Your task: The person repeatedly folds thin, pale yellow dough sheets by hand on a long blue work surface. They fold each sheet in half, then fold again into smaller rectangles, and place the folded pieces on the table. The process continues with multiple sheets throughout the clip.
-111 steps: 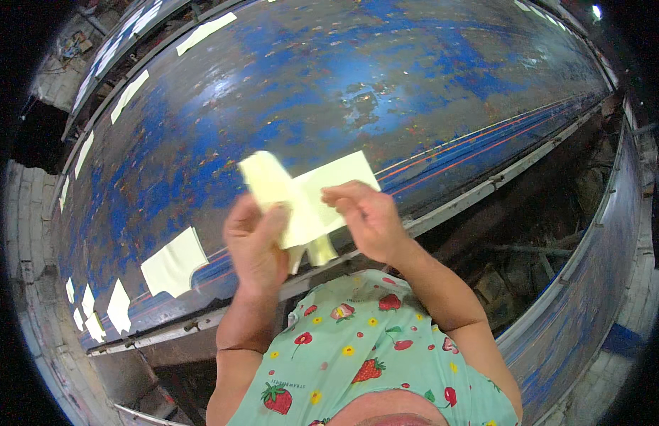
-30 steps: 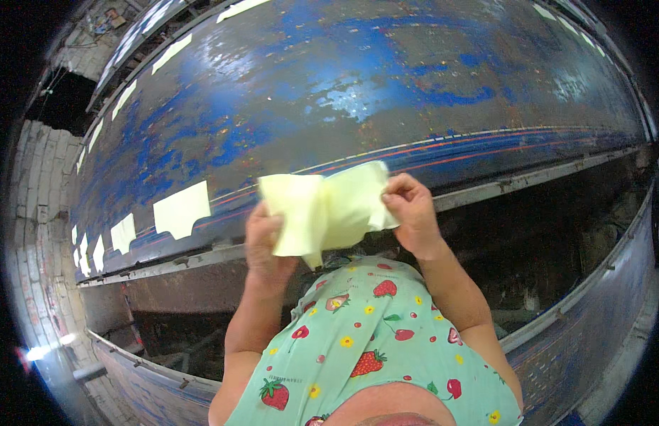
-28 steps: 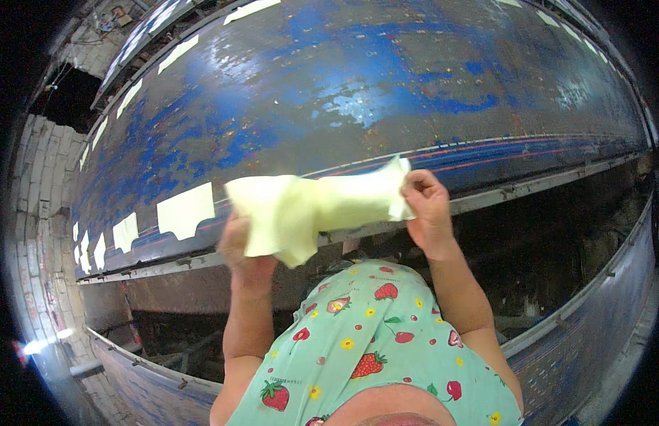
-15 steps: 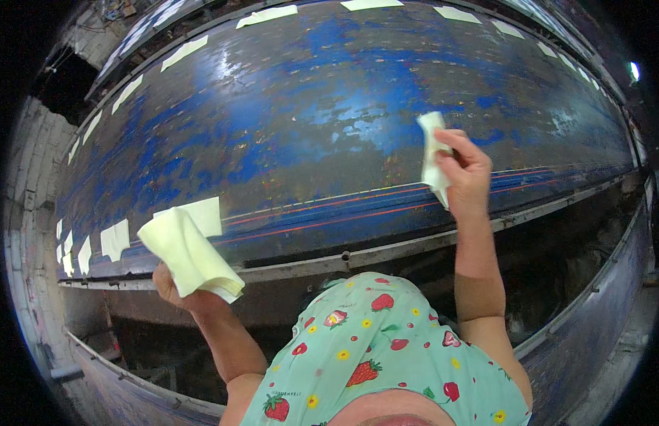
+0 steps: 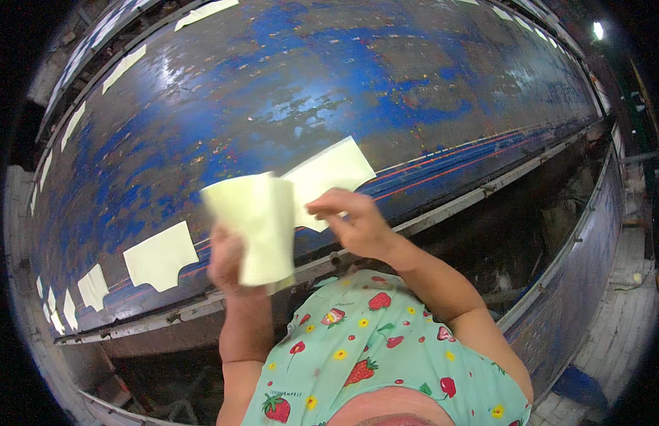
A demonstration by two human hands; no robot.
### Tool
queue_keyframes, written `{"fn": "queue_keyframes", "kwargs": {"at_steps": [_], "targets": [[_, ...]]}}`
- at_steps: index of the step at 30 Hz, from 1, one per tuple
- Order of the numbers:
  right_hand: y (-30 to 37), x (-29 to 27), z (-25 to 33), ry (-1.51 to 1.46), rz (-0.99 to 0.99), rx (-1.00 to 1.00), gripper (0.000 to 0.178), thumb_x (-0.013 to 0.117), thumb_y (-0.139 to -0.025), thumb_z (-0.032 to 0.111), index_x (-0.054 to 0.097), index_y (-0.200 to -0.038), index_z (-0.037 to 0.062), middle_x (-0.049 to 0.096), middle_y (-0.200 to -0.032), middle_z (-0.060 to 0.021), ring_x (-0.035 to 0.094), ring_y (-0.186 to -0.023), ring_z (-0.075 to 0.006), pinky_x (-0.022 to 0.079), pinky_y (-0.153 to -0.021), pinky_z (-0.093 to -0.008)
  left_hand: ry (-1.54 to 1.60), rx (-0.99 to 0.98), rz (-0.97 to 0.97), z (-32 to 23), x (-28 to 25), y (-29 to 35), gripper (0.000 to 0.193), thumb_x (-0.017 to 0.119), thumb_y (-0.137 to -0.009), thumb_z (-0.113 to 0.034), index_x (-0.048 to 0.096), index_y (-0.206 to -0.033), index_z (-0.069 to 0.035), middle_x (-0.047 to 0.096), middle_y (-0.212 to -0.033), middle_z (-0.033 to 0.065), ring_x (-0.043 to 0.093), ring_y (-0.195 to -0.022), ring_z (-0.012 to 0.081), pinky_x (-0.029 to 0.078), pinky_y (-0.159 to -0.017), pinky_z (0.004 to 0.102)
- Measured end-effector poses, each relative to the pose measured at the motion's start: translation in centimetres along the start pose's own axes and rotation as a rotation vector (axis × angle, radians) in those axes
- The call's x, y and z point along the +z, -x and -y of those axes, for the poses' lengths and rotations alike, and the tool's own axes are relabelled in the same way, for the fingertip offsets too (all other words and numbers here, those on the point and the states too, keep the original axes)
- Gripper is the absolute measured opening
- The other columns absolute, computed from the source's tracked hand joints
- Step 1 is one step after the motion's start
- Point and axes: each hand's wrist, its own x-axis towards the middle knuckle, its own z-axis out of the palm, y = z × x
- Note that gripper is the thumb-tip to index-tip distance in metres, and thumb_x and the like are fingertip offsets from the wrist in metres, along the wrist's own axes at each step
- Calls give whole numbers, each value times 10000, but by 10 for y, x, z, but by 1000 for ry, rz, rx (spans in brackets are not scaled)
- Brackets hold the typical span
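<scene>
In my left hand (image 5: 226,257) is a small stack of pale yellow cut fabric pieces (image 5: 262,231), upright and somewhat blurred. Its fingers are wrapped round the stack's lower left side. My right hand (image 5: 354,224) hovers just right of the stack with half-bent fingers, thumb and forefinger slightly apart, holding nothing that I can see. Beneath and beyond it, a single pale yellow fabric piece (image 5: 340,167) with cut-out edges lies on the table's near side. The stack hides part of that piece.
The long dark table (image 5: 386,71) is smeared with blue paint. Another fabric piece (image 5: 159,255) lies on its near edge, with several more further left and along the far edge. A metal rail (image 5: 443,213) borders the near side. A second long panel (image 5: 585,241) stands at the right.
The fabric piece that my right hand held now lies on the table. That hand has come left and down toward the stack. The left hand moved right with the stack, and the view has turned.
</scene>
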Motion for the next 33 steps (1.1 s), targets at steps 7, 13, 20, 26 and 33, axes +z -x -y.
{"fn": "queue_keyframes", "kwargs": {"at_steps": [7, 13, 20, 26, 33], "targets": [[62, -85, 39, -107, -313, -13, 174, 666, -1023, 122, 722, -1093, -28, 676, -931, -69, 668, -835, -99, 539, -728, -253, -215, -387, -32, 112, 84, -5, 232, 757, -909, 29, 707, -1135, 47, 760, -1060, 116, 727, -917, 163, 604, -827, 321], [108, -140, 21, 45, -559, -59, 121, 744, -952, 85, 715, -1014, -15, 709, -882, -71, 647, -763, -80, 525, -687, -246, -280, -420, 115, 182, 121, 9, 241, 738, -926, 26, 685, -1158, 60, 749, -1102, 157, 738, -980, 217, 614, -907, 375], [168, -227, -4, -439, -519, 185, 103, 721, -995, 103, 710, -995, 1, 708, -879, 0, 619, -776, -50, 518, -686, -244, -327, -420, 95, 262, 185, 32, 239, 733, -934, 21, 689, -1167, 52, 754, -1099, 148, 744, -969, 211, 621, -884, 366], [201, -290, -16, -211, -477, 115, 91, 701, -1002, 87, 691, -991, -3, 702, -862, -15, 614, -755, -47, 525, -655, -264, -419, -374, 99, 325, 227, 43, 219, 722, -935, 24, 698, -1150, 61, 755, -1055, 122, 729, -889, 154, 601, -821, 309], [209, -329, -33, -318, -430, 181, 91, 684, -1010, 83, 686, -979, -2, 700, -862, -10, 608, -758, -45, 526, -655, -265, -523, -370, 2, 358, 246, 42, 222, 742, -868, -1, 698, -1084, 30, 757, -1004, 112, 748, -844, 178, 636, -770, 333]]}}
